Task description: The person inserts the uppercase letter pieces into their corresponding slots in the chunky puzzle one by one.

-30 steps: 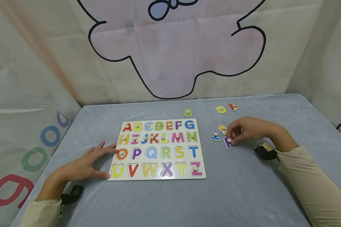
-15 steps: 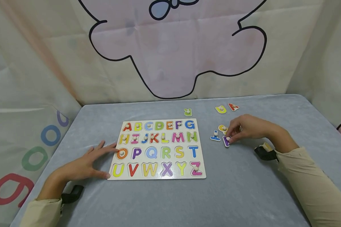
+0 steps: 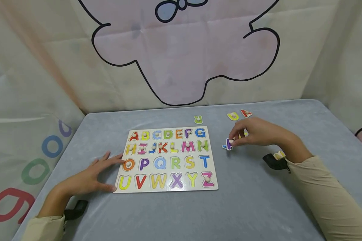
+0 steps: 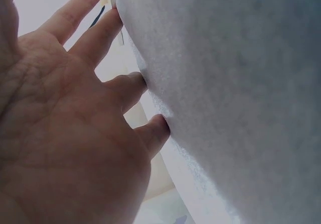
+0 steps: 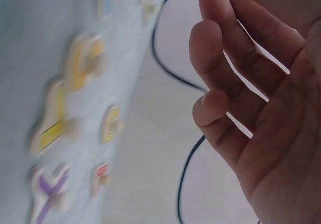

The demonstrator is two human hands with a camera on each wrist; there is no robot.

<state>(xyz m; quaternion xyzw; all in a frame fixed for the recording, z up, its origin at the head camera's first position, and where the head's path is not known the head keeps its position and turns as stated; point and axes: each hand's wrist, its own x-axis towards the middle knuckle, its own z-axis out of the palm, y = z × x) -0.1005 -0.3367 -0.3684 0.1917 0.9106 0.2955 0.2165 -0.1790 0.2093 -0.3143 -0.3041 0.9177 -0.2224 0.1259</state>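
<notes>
My right hand (image 3: 253,132) pinches a purple letter piece (image 3: 228,144) by its knob, just above a blue letter piece (image 3: 224,146) that it mostly covers. Its exact letter is hard to read behind the fingers. In the right wrist view the fingers are curled, and the held piece does not show clearly. The left hand (image 3: 87,177) lies with spread fingers at the left edge of the white alphabet board (image 3: 166,169); thumb and index finger touch that edge. Knobbed letters fill the board's upper two rows, plus O and Z; other slots show printed letters.
Behind the board lies a green R piece (image 3: 198,119). Yellow U (image 3: 233,116) and red (image 3: 246,113) pieces lie at the back right. The right wrist view shows a purple X (image 5: 50,196) and a yellow piece (image 5: 51,128), blurred. A printed curtain (image 3: 181,67) hangs behind the table.
My right hand has lifted the purple letter piece and moved it left, over the blue piece. The left hand has stayed at the board's edge.
</notes>
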